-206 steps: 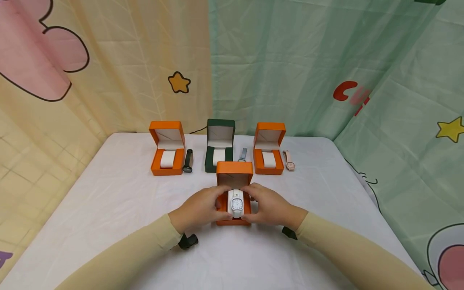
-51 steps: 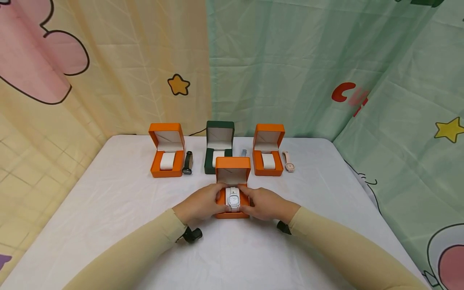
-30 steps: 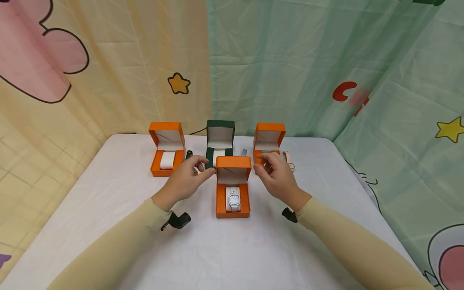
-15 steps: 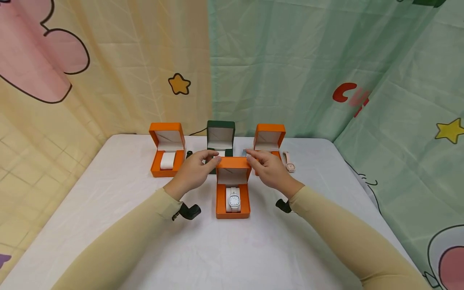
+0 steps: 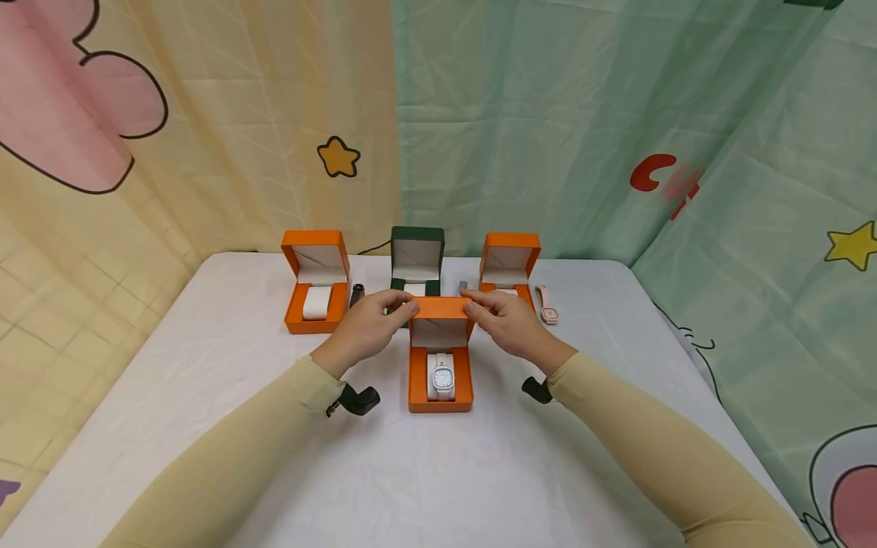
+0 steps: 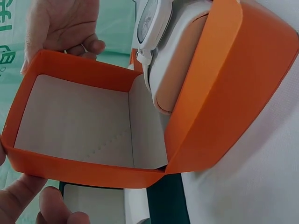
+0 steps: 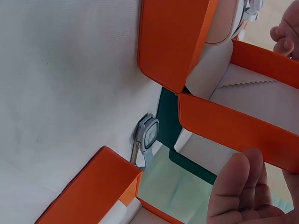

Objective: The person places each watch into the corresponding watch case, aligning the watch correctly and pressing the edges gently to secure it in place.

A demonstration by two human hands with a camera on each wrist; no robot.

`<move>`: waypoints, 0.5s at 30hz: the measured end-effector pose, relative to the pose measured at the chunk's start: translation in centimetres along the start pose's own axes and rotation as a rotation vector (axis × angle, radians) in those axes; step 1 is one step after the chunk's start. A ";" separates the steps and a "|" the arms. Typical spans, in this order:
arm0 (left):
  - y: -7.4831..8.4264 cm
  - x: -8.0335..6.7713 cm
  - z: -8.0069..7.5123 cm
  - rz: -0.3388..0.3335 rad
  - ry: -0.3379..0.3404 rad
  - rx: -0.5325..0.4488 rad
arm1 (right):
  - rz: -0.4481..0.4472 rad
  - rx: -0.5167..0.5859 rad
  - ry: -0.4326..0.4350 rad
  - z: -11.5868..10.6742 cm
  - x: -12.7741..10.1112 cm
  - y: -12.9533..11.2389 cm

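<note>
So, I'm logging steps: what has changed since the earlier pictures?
The left hand and right hand have left the white watch and moved forward to touch the upper corners of the lid. The front orange box sits slightly farther off. The lid stays up; the green box and pink watch stayed put.

On my feed two hands [image 5: 366,326], between them one orange box [image 5: 441,407], one white watch [image 5: 444,378], beyond them two orange boxes [image 5: 315,326], one green box [image 5: 417,233], three watches [image 5: 550,314]
</note>
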State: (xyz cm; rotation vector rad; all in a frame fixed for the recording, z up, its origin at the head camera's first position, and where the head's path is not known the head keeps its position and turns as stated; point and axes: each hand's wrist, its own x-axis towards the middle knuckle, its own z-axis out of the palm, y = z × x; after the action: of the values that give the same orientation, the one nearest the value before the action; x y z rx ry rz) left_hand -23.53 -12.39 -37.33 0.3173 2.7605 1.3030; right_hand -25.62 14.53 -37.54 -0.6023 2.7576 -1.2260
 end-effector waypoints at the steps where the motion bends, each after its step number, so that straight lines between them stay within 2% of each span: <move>1: 0.0 0.0 0.0 -0.002 -0.002 0.002 | 0.010 0.009 -0.003 0.0 0.0 0.0; 15: 0.2 -0.4 0.0 -0.027 -0.020 0.006 | 0.064 0.038 -0.026 -0.1 -0.3 -0.1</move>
State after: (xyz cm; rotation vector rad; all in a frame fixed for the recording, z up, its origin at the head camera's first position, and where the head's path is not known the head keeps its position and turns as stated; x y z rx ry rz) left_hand -23.17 -12.40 -37.21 0.2910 2.7434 1.2786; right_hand -25.31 14.72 -37.44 -0.5192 2.7028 -1.2453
